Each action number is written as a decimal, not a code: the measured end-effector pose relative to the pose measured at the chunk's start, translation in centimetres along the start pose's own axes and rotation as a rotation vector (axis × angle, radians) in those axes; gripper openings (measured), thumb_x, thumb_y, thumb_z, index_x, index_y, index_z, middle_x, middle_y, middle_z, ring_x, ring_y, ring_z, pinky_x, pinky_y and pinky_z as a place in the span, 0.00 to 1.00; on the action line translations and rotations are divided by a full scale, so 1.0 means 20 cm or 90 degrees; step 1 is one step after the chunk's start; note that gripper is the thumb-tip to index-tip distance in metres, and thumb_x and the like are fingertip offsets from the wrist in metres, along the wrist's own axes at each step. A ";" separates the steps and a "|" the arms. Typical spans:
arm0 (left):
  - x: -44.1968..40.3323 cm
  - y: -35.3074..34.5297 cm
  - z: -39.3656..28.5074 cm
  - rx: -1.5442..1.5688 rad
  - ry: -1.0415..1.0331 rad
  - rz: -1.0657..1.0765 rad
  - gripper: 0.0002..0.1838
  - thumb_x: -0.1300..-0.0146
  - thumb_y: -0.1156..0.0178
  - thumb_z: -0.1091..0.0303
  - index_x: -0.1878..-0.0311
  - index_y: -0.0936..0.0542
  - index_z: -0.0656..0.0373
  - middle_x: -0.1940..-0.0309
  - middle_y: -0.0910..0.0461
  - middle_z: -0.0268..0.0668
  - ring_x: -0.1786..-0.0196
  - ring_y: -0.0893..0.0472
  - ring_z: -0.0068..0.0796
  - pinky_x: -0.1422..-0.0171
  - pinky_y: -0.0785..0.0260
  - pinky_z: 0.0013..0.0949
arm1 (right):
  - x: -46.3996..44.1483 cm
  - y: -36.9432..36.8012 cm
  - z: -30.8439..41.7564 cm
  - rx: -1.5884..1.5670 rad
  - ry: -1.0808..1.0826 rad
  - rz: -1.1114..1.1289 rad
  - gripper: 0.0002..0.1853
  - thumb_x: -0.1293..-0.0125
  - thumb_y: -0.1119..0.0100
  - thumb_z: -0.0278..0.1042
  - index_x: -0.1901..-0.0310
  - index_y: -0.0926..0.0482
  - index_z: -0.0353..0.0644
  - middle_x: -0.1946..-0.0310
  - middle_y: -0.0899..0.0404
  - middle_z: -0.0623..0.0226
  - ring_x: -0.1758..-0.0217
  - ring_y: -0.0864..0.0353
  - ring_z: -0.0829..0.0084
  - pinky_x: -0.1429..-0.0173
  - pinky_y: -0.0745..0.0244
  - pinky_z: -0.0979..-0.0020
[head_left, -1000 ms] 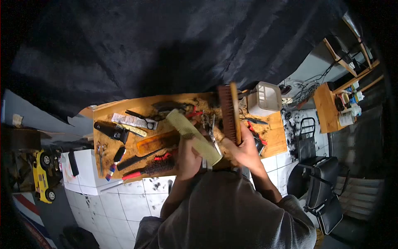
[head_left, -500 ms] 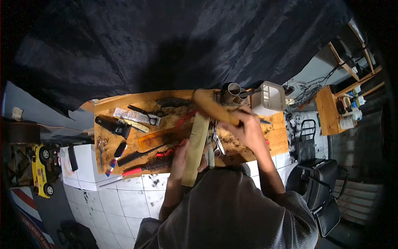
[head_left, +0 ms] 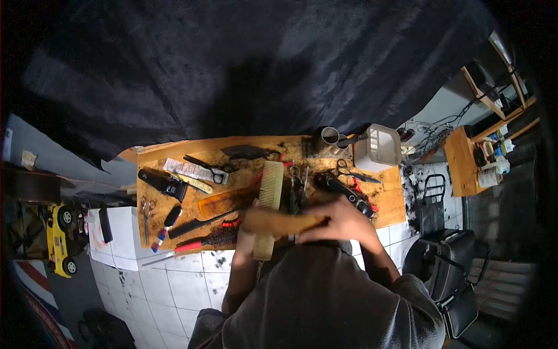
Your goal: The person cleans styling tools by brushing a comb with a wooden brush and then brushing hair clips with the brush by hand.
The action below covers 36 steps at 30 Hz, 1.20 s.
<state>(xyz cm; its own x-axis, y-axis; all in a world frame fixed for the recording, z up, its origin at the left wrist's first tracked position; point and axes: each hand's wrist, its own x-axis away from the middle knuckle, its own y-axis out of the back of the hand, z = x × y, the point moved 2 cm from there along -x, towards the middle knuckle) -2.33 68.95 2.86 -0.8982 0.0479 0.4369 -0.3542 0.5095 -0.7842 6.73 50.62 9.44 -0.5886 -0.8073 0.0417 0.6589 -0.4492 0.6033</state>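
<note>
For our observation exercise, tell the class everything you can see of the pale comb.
The pale comb is broad, flat and yellowish, perhaps plastic, with narrow teeth showing on its upper part. Held in the left hand, it runs nearly straight up the view; its top lies over the table, its bottom past the near edge. A blurred wooden brush crosses in front just below its middle; whether they touch is unclear.

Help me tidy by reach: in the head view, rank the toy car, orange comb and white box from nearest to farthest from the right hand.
1. Orange comb: on table, left of right hand.
2. White box: left of table.
3. Toy car: far left.
</note>
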 end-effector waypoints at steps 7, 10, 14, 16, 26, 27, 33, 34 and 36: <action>0.02 0.02 0.02 -0.089 0.045 0.153 0.26 0.27 0.63 0.45 0.44 0.31 0.57 0.65 0.27 0.37 0.78 0.29 0.27 0.76 0.38 0.29 | -0.04 0.16 -0.04 0.098 -0.086 -0.442 0.18 0.52 0.25 0.34 0.61 0.16 0.33 0.68 0.22 0.53 0.68 0.20 0.59 0.62 0.27 0.65; -0.03 0.07 0.05 -0.052 0.009 0.101 0.25 0.28 0.59 0.45 0.45 0.29 0.56 0.64 0.25 0.35 0.73 0.26 0.26 0.73 0.34 0.30 | 0.00 0.13 -0.02 0.028 -0.023 -0.270 0.20 0.54 0.25 0.41 0.62 0.16 0.36 0.69 0.21 0.56 0.65 0.20 0.58 0.60 0.28 0.64; -0.03 0.03 0.03 -0.066 0.011 0.022 0.26 0.30 0.55 0.42 0.47 0.27 0.55 0.64 0.24 0.32 0.68 0.23 0.24 0.69 0.28 0.29 | 0.08 0.01 0.08 -0.036 0.108 0.037 0.26 0.56 0.24 0.50 0.60 0.16 0.40 0.62 0.20 0.58 0.56 0.20 0.58 0.55 0.27 0.65; -0.07 0.07 0.01 -0.046 0.065 0.047 0.27 0.32 0.53 0.39 0.47 0.26 0.54 0.63 0.24 0.32 0.70 0.23 0.25 0.68 0.27 0.27 | 0.07 -0.01 0.12 -0.073 0.148 0.075 0.25 0.58 0.22 0.47 0.61 0.16 0.39 0.64 0.20 0.60 0.61 0.19 0.61 0.59 0.26 0.68; 0.03 -0.03 0.02 -0.115 0.043 0.117 0.31 0.30 0.58 0.39 0.47 0.28 0.60 0.69 0.26 0.36 0.75 0.28 0.24 0.72 0.34 0.27 | -0.02 0.16 -0.08 0.131 -0.076 -0.473 0.17 0.53 0.25 0.35 0.63 0.15 0.36 0.70 0.21 0.54 0.68 0.20 0.61 0.63 0.27 0.65; 0.01 0.00 0.04 -0.104 0.037 0.095 0.30 0.30 0.58 0.39 0.48 0.27 0.61 0.69 0.26 0.36 0.75 0.28 0.25 0.72 0.33 0.27 | -0.02 0.15 -0.07 0.097 -0.065 -0.407 0.17 0.54 0.25 0.34 0.63 0.16 0.35 0.70 0.21 0.55 0.69 0.21 0.64 0.64 0.29 0.67; 0.00 -0.01 -0.01 -0.120 0.062 -0.128 0.29 0.31 0.55 0.39 0.48 0.25 0.58 0.66 0.22 0.36 0.69 0.24 0.27 0.68 0.30 0.29 | 0.10 -0.03 0.10 0.099 0.169 -0.054 0.25 0.58 0.21 0.44 0.59 0.16 0.39 0.63 0.20 0.61 0.62 0.19 0.65 0.59 0.25 0.70; -0.01 0.00 -0.01 -0.161 0.009 -0.100 0.29 0.31 0.55 0.39 0.48 0.25 0.58 0.66 0.22 0.36 0.70 0.24 0.27 0.68 0.30 0.29 | 0.08 -0.06 0.12 0.009 0.170 0.008 0.26 0.59 0.21 0.46 0.59 0.16 0.40 0.63 0.20 0.61 0.62 0.19 0.64 0.59 0.25 0.70; -0.05 0.07 0.01 -0.168 -0.005 -0.058 0.29 0.31 0.56 0.39 0.47 0.26 0.57 0.67 0.23 0.35 0.71 0.25 0.27 0.68 0.31 0.28 | 0.08 -0.09 0.12 -0.080 0.142 0.075 0.26 0.58 0.22 0.48 0.58 0.16 0.41 0.62 0.20 0.63 0.62 0.19 0.63 0.59 0.25 0.69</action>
<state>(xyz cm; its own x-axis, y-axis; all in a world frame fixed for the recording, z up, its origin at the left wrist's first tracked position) -1.91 69.41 1.19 -0.8683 -0.0149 0.4959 -0.3547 0.7175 -0.5995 3.53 51.01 10.37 -0.3969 -0.9145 -0.0789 0.7775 -0.3806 0.5006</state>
